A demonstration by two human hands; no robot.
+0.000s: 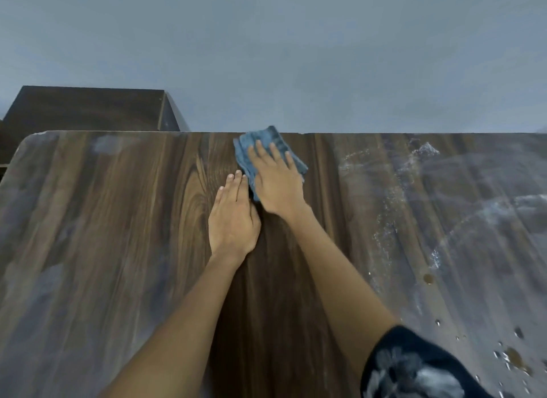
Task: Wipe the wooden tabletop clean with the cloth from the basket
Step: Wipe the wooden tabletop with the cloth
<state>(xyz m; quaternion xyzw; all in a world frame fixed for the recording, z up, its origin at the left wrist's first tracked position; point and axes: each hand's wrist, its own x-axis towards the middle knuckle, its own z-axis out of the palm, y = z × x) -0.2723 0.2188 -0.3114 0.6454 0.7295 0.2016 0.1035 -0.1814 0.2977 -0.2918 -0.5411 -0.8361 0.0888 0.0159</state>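
Head view, near to far. Lower right of frame: one dark printed short sleeve [414,368], beside scattered droplets and crumbs [512,356]. Mid frame: two bare forearms over one dark-grained wooden tabletop [118,249]. Left hand [233,217], centre, flat on bare wood with straight fingers, gripping nothing. Right hand [276,184], just above it, fingers spread and pressing flat on one folded blue woven cloth [266,149] at the far table edge, upper centre. Likely soft, light, limp, prone to bunching: best driven by a flat palm over its middle. White dusty smears [414,190] at right, seemingly unwiped. Upper left: one dark wooden cabinet [85,107]; beyond, one grey wall [266,42].
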